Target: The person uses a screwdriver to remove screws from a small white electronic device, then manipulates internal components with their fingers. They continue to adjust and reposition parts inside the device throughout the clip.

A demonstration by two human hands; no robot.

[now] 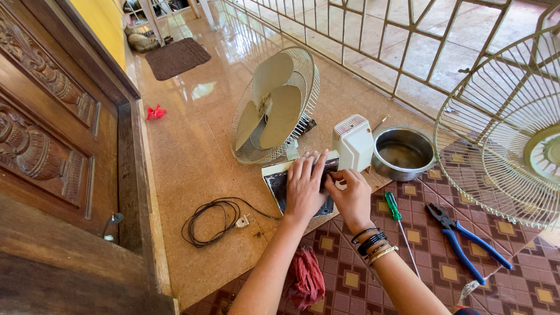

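Left hand (304,185) flat, fingers spread, on fan base (280,182) lying on floor, right hand (351,195) fingers curled against its edge; steel bowl (403,153), green screwdriver (399,223), blue pliers (466,240) at right, coiled cord (211,220) and red rag (305,280) nearby.

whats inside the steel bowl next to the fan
The steel bowl looks empty: only its bare, shiny bottom shows. The near inner wall is hidden behind its own rim.
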